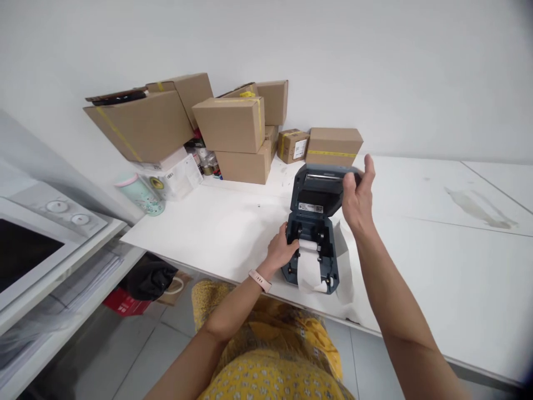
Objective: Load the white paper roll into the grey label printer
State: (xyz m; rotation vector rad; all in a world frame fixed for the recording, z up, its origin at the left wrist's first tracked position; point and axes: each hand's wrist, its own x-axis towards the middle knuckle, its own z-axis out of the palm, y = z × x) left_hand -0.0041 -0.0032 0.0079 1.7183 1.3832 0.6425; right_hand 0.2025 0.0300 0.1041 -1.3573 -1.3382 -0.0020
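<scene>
A dark blue-grey label printer sits near the table's front edge with its lid raised. Inside lies a small white paper roll; its loose paper strip runs toward me over the front of the printer. My left hand grips the printer's left wall, thumb over the rim beside the roll. At the lid's upper right corner, my right hand holds the edge between thumb and fingers, some of them hidden behind it. A piece of white paper lies along the printer's right side.
Several cardboard boxes are stacked along the wall, with a smaller box and a long box behind the printer. A mint tumbler stands at the table's left end. Farther left, a white microwave rests on a shelf.
</scene>
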